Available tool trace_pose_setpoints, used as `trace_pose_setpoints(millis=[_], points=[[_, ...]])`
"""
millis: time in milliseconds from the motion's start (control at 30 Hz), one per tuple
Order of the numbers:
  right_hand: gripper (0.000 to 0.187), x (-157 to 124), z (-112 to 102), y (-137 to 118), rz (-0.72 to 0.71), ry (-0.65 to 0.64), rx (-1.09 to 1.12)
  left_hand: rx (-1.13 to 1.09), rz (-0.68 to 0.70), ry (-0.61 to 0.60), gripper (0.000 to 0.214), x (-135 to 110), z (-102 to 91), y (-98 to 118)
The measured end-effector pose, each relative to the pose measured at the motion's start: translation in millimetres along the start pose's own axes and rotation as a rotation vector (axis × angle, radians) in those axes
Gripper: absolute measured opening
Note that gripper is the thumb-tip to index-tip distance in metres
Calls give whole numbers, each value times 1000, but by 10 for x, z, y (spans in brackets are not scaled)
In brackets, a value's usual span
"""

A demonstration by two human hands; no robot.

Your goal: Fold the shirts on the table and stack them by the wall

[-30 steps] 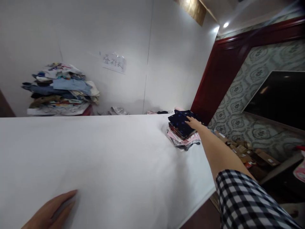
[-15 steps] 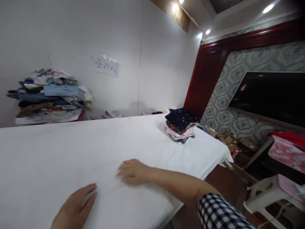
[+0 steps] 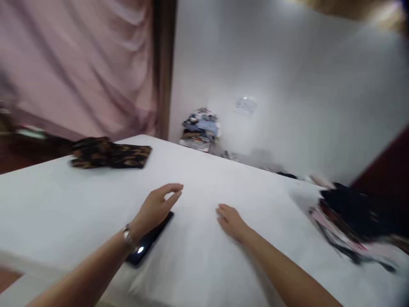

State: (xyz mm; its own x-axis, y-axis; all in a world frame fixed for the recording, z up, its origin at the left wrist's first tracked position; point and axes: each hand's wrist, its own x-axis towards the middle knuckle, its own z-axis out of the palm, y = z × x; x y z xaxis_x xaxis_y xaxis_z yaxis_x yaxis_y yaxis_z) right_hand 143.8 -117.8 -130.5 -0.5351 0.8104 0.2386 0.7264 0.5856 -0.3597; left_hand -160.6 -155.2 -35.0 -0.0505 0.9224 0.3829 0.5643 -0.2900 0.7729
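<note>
My left hand (image 3: 158, 207), a silvery band at its wrist, hovers above a dark phone (image 3: 152, 240) on the white-covered table (image 3: 198, 260). A gap shows between its thumb and curved fingers, with nothing seen in it. To the right, my right hand (image 3: 232, 221) rests on or just over the cloth, fingers stretched out and holding nothing. Beyond my left hand, toward the far left edge, lies a dark garment with a brown pattern (image 3: 110, 153), loosely bunched.
A stack of folded clothes (image 3: 348, 221) with a navy piece on top sits at the right. Behind the table, a tall clothes pile (image 3: 200, 130) stands by the white wall (image 3: 287, 106). A pink curtain (image 3: 96, 64) hangs at left. The view is blurred.
My view has swung left, bringing the curtain, patterned garment and phone into sight. The folded stack now appears farther right. Both hands still hold nothing.
</note>
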Motion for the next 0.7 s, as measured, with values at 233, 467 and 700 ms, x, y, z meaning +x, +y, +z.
trace_pose_setpoints(millis=[233,467,700], points=[[51,-178,439,347,50,124,-48,428,-493,249,43,657,-856,-1241],[51,-246,488,419,-40,123,-140,546,-681,345,70,1305,-908,-1822],[57,-276,425,283,18,90,-131,475,-480,239,64,1578,-876,-1916]])
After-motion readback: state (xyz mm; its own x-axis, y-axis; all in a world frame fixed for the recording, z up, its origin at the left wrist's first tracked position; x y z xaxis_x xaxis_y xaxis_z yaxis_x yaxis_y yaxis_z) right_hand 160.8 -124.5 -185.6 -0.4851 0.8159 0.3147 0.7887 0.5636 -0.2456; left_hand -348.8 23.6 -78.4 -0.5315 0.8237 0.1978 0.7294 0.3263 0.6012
